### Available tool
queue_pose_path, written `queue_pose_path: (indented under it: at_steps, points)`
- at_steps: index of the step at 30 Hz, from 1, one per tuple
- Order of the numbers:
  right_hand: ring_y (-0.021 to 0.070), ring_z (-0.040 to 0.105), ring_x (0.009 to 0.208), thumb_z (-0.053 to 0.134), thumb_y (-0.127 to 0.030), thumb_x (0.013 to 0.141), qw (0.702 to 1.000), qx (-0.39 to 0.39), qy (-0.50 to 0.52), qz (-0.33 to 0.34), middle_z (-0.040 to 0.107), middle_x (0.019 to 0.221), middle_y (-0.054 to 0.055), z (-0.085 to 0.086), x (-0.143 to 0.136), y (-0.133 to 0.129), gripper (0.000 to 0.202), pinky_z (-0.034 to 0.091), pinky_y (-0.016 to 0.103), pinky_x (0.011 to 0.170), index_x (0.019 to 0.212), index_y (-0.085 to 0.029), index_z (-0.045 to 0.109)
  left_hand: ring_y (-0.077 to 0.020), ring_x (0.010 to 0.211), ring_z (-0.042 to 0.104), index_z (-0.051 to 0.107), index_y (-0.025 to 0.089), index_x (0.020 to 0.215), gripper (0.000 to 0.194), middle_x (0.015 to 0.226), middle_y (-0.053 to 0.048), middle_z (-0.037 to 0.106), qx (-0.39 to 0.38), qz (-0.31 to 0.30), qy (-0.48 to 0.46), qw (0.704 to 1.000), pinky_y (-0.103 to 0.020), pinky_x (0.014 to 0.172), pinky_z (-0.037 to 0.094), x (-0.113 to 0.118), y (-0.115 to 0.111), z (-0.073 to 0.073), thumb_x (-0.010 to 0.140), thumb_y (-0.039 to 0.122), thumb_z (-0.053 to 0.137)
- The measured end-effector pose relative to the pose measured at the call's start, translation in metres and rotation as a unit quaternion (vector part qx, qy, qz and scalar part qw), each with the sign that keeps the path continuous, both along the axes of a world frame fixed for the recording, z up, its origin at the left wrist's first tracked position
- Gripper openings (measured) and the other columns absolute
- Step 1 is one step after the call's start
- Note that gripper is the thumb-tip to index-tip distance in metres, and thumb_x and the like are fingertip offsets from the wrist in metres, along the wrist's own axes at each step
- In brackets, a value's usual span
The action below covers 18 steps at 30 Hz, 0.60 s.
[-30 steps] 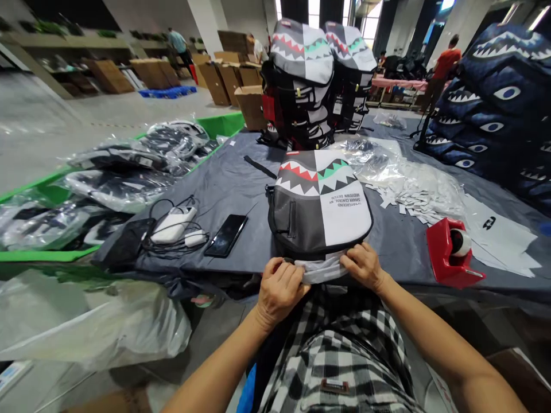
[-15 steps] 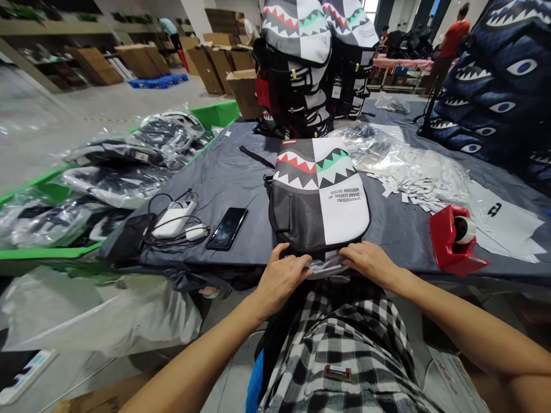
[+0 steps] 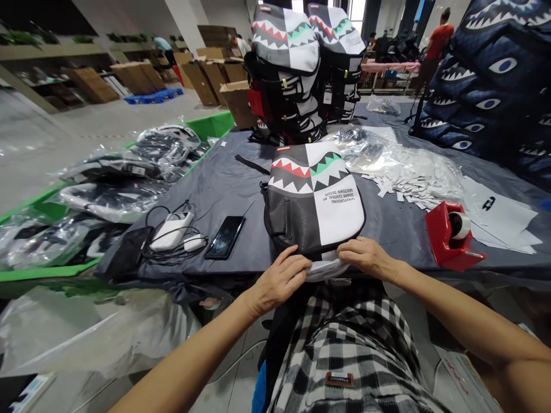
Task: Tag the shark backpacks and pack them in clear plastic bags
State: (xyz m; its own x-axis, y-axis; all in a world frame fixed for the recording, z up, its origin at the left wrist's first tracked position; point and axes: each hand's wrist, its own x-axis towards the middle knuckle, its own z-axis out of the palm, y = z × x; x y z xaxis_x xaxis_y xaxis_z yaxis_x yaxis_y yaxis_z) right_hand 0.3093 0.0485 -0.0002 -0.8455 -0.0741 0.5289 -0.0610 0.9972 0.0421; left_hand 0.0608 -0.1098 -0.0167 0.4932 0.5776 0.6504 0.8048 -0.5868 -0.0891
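A grey, black and white backpack (image 3: 316, 201) with a shark-teeth print lies flat at the table's near edge, its lettering upside down to me. Bunched clear plastic (image 3: 323, 271), which looks like a bag, shows at its near end. My left hand (image 3: 282, 278) is closed on the plastic's left side, against the backpack's lower corner. On the opposite side my right hand (image 3: 365, 256) pinches the plastic, thumb and fingertips together. How far the plastic reaches under the backpack is hidden.
A phone (image 3: 225, 237) and a white charger (image 3: 172, 231) with cables lie left. Right are a red tape dispenser (image 3: 447, 238), white tags (image 3: 424, 175) and paper sheets (image 3: 501, 215). Stacked backpacks (image 3: 286, 46) stand behind. A green-edged bin (image 3: 224, 123) holds bagged backpacks.
My left hand has shifted slightly, its fingers now lying higher against the backpack's near edge. Both hands stay at the plastic. The camera view has shifted a little.
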Motion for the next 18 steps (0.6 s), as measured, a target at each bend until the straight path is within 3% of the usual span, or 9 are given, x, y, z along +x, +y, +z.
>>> queue_pose_path:
  at_steps: [3,7,10,13,15,18]
  points:
    - [0.0119,0.058,0.073,0.036,-0.01,0.104,0.999,0.023,-0.049,0.0,0.068,0.086,0.003,0.004,-0.002,0.002,0.025,0.037,0.028,0.066,0.095,-0.016,0.058,-0.0153,0.104,0.062,0.055,0.018,0.087,0.02,0.115,-0.006,0.072,-0.03,-0.039,0.059,0.997,-0.035,0.095,0.043,-0.003,0.009,0.012,0.098,0.006,0.043]
    - [0.0121,0.054,0.064,0.039,-0.013,0.103,0.981,0.001,-0.19,-0.049,0.062,0.076,0.0,0.015,-0.003,0.001,0.02,0.032,0.027,0.057,0.095,-0.016,0.057,-0.0137,0.073,0.056,0.052,0.019,0.086,0.023,0.08,0.002,0.067,-0.087,-0.043,0.128,0.987,-0.031,0.081,0.037,-0.007,0.017,0.023,0.102,0.011,0.037]
    - [0.0115,0.054,0.064,0.047,-0.019,0.102,0.965,-0.026,-0.255,-0.049,0.064,0.083,0.0,0.028,-0.005,0.001,0.01,0.029,0.027,0.055,0.103,-0.016,0.057,-0.0148,0.07,0.053,0.052,0.019,0.09,0.02,0.074,0.003,0.061,-0.093,-0.014,0.118,0.989,-0.031,0.082,0.036,-0.004,0.016,0.025,0.104,0.018,0.038]
    - [0.0105,0.052,0.062,0.051,-0.014,0.1,0.956,0.014,-0.292,-0.03,0.064,0.088,0.002,0.04,-0.007,0.003,0.009,0.027,0.029,0.053,0.098,-0.016,0.059,-0.0167,0.075,0.055,0.054,0.016,0.107,0.014,0.08,0.001,0.062,-0.098,0.038,0.093,0.99,-0.034,0.085,0.036,0.0,0.011,0.026,0.104,0.023,0.041]
    - [0.0095,0.048,0.058,0.051,-0.011,0.098,0.951,0.042,-0.304,-0.021,0.062,0.087,0.001,0.046,-0.01,0.004,0.013,0.025,0.029,0.052,0.091,-0.017,0.06,-0.0176,0.073,0.054,0.055,0.017,0.102,0.013,0.077,0.001,0.061,-0.103,0.055,0.097,0.989,-0.036,0.085,0.037,0.0,0.01,0.029,0.103,0.024,0.045]
    - [0.0093,0.048,0.058,0.054,-0.01,0.097,0.949,0.035,-0.313,0.011,0.06,0.084,-0.001,0.054,-0.016,0.006,0.014,0.024,0.029,0.051,0.089,-0.019,0.061,-0.0175,0.078,0.056,0.055,0.019,0.087,0.016,0.078,0.0,0.061,-0.117,-0.026,0.129,0.984,-0.035,0.083,0.039,-0.005,0.013,0.038,0.102,0.022,0.047]
